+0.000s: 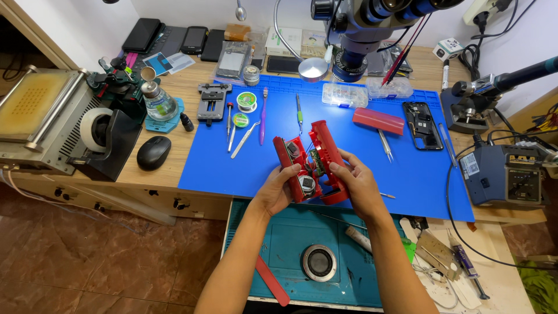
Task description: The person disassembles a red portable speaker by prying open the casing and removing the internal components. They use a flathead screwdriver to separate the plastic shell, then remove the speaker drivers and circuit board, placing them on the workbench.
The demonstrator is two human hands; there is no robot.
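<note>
Two bare hands hold an opened red plastic device (311, 163) above the near edge of a blue work mat (244, 168) on the wooden counter (168, 168). The device is split into two long shell halves that stand side by side, their long axes running from the person toward the far side of the counter, leaning slightly left at the top. The open insides face up and inward, showing a small green circuit board and round metal parts near the lower end. The left hand (272, 195) grasps the left half from below, its fingers wrapped around the lower end. The right hand (356, 185) grips the right half, thumb pressed on its inner edge and fingers curled behind the shell. On the mat beyond the device lie a red cover piece (378, 121), a clear parts box (344, 94), tweezers (244, 140), a purple toothbrush (263, 115) and an opened phone body (422, 125). A microscope head (363, 29) hangs over the far edge of the mat. A black computer mouse (153, 152) rests left of the mat, and a soldering station (504, 174) stands to the right. Below the hands, a teal mat (290, 238) covers a pulled-out shelf.
</note>
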